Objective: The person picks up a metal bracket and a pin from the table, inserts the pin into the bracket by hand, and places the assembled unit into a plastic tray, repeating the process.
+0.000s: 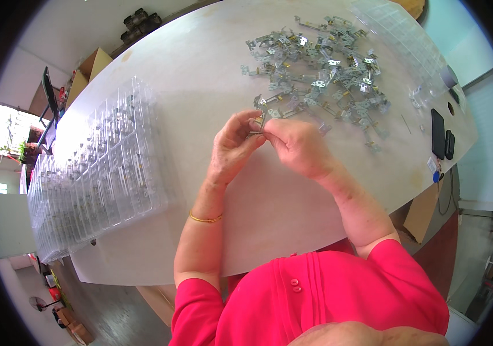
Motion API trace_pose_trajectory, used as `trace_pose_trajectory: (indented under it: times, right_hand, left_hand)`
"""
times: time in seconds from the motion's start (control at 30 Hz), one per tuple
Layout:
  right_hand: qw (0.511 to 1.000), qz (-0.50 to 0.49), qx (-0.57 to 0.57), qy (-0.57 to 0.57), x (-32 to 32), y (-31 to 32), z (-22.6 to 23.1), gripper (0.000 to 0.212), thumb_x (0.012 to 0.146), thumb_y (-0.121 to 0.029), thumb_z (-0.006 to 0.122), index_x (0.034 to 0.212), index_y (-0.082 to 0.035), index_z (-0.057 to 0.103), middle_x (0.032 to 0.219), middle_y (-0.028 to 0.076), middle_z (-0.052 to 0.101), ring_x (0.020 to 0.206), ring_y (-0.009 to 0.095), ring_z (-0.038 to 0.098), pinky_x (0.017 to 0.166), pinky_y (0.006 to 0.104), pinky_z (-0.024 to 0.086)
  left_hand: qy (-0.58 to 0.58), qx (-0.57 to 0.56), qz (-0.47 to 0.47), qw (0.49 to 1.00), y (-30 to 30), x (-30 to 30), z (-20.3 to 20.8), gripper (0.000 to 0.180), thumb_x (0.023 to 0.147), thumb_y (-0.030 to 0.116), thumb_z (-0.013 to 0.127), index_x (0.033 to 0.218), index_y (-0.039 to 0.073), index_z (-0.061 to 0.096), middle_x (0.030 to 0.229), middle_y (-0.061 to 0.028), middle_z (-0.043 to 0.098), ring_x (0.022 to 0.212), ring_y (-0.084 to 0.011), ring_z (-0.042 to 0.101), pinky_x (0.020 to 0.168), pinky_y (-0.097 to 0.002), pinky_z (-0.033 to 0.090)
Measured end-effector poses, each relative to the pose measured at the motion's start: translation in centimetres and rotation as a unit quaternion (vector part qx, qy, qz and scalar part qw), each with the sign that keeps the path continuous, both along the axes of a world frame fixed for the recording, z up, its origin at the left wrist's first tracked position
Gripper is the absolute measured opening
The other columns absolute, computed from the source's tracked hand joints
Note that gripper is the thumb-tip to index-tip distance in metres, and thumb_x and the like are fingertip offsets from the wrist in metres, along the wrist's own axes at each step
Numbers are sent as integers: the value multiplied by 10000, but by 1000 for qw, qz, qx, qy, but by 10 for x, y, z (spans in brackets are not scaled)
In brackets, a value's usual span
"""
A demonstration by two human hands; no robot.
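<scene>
Head view: left hand (pixel 233 149) and right hand (pixel 302 147) pinch small metal part (pixel 263 122) between them; loose pieces (pixel 334 64) scattered toward far edge of desk (pixel 281 219).

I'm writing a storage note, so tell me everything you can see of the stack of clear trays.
The stack of clear trays looks like thin, shiny, transparent plastic, moulded into rows of narrow compartments. Small metal parts lie in many of them. It rests on the pale table, left of the person's arms; neither the left hand nor the right hand touches it. I cannot count its layers.
</scene>
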State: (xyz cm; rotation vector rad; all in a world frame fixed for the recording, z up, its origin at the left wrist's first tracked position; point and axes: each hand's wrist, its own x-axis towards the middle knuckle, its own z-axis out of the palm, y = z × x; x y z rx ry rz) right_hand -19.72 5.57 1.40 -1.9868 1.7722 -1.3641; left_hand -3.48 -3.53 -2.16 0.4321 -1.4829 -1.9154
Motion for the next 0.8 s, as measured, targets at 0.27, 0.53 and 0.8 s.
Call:
trace_pose_trajectory:
  times: [0.27,0.53,0.8]
  right_hand:
    - [995,-32,36,-82,5,1,3,58,926,-94,646,907,-69,597,761,126,654,675,329,643,580,415,481]
    - [986,-11,82,-141,9,2,-5,63,946,-105,648,923,-58,614,720,112,639,616,258,621,567,357,473]
    - [915,45,212,-341,5,-4,-11,139,1002,-169,607,985,-36,644,751,-10,613,686,79,568,625,251,469]
  left_hand:
    - [-84,-13,127,988,-10,13,10,474,967,66,601,1404,-48,458,949,-54,610,844,-141,626,768,-285,510]
    - [-256,5,190,948,-10,15,30,423,964,185,630,1280,-74,521,813,-34,608,629,-115,600,593,-243,489]
    - [-293,49,204,933,-14,13,32,435,915,213,643,1175,-117,529,834,-110,637,614,-152,627,576,-284,520]
